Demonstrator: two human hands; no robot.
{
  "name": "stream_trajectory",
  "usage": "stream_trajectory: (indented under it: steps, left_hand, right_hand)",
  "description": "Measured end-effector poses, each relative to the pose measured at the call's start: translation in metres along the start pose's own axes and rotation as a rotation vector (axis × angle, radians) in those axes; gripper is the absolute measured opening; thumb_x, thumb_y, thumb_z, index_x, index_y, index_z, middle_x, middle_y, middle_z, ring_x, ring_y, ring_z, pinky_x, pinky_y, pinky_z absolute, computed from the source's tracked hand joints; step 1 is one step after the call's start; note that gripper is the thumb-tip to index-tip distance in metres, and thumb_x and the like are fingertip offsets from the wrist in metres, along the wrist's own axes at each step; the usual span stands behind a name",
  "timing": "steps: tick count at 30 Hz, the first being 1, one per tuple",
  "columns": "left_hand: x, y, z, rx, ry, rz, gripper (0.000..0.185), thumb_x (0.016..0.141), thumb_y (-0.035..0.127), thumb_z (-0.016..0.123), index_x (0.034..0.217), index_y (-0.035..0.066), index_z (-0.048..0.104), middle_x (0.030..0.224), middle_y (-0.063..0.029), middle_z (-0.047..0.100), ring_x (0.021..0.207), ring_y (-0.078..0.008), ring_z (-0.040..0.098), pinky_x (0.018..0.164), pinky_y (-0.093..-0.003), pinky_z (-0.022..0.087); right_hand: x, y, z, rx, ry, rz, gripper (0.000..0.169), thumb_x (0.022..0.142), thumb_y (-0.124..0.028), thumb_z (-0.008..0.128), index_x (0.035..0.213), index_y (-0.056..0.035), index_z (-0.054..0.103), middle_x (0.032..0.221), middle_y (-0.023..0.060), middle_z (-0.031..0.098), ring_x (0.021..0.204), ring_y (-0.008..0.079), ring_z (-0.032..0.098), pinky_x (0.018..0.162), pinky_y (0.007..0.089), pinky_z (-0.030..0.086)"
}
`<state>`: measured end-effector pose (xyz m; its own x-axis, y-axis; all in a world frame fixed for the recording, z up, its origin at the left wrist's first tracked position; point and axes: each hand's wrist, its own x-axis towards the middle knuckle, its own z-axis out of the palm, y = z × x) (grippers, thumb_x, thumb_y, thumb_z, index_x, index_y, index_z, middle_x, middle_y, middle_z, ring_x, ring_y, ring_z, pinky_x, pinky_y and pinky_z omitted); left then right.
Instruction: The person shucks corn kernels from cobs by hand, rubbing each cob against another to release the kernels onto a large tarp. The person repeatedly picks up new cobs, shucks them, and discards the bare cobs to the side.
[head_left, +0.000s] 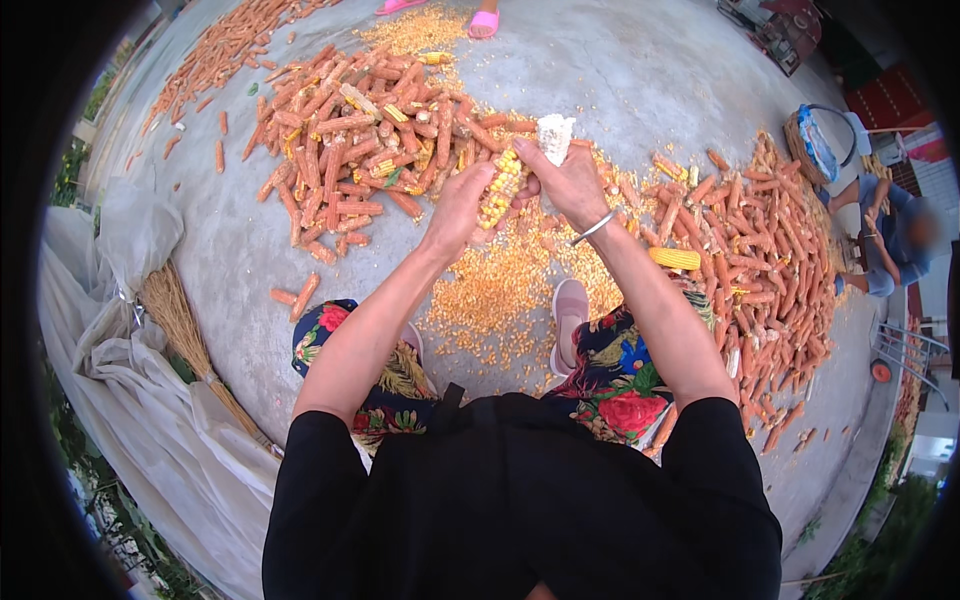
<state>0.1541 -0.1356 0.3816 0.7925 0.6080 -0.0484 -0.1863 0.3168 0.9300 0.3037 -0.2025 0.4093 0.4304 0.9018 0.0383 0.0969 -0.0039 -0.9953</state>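
Between my two hands is a partly shelled ear of corn (499, 193), with yellow kernels in patches along the pale cob. My left hand (459, 201) grips its left side, the thumb along the ear. Fingers of my right hand (566, 180) reach the ear's right side, thumb near its upper end. A whitish bare cob piece (555, 138) also sits in my right hand, upright above the thumb and index finger. Below both hands, loose corn kernels (487, 296) are spread over the concrete floor between my shoes.
A heap of reddish cobs (352, 142) lies ahead to the left; another cob heap (772, 277) is at the right, with a yellow ear (675, 259) at its edge. A straw broom (180, 319) leans by pale sheeting (142, 390). A person (889, 232) sits beyond a basket (814, 146).
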Motion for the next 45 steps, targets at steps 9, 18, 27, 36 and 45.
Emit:
stream_trajectory:
  steps: [9,18,27,36,45]
  left_hand:
    - [-0.001,0.003,0.006,0.085,-0.042,0.074,0.034,0.099,0.031,0.044,0.106,-0.001,0.054,0.081,-0.0043,0.059,0.054,-0.0073,0.053,0.040,-0.0201,0.040]
    - [-0.005,0.002,0.004,0.180,-0.009,0.065,0.027,0.098,0.029,0.046,0.101,0.003,0.053,0.076,-0.0048,0.056,0.055,-0.0094,0.053,0.042,-0.0207,0.038]
    - [0.006,-0.016,-0.004,0.107,0.101,0.085,0.030,0.100,0.027,0.040,0.101,0.001,0.054,0.071,-0.0079,0.059,0.048,-0.0125,0.052,0.041,-0.0238,0.040]
    - [0.004,0.006,-0.003,-0.088,-0.081,-0.019,0.051,0.101,0.045,0.028,0.123,0.002,0.046,0.076,-0.0081,0.059,0.052,-0.0132,0.058,0.041,-0.0236,0.046]
    - [0.011,-0.013,-0.017,0.159,-0.019,0.117,0.044,0.102,0.032,0.039,0.132,0.001,0.047,0.106,-0.0056,0.059,0.093,-0.0123,0.059,0.080,-0.0278,0.050]
  right_hand:
    - [0.002,-0.001,-0.004,-0.101,0.036,-0.012,0.041,0.089,-0.038,0.063,0.077,0.0019,0.062,0.055,0.0062,0.060,0.052,0.0165,0.066,0.044,0.0273,0.048]
    - [-0.004,-0.007,0.000,-0.164,0.072,0.022,0.041,0.088,-0.038,0.064,0.081,0.0029,0.064,0.058,0.0060,0.060,0.051,0.0154,0.065,0.042,0.0267,0.048]
    - [-0.010,-0.011,0.002,-0.185,0.086,-0.034,0.040,0.089,-0.034,0.063,0.085,0.0053,0.065,0.063,0.0067,0.063,0.052,0.0129,0.063,0.046,0.0260,0.053]
    - [0.000,-0.014,0.001,-0.106,0.188,0.068,0.036,0.087,-0.030,0.067,0.085,0.0054,0.064,0.064,0.0061,0.060,0.054,0.0119,0.060,0.048,0.0260,0.052]
    - [0.012,0.001,-0.005,-0.076,0.219,0.061,0.036,0.086,-0.033,0.068,0.078,0.0021,0.063,0.058,0.0045,0.055,0.047,0.0120,0.056,0.045,0.0281,0.052]
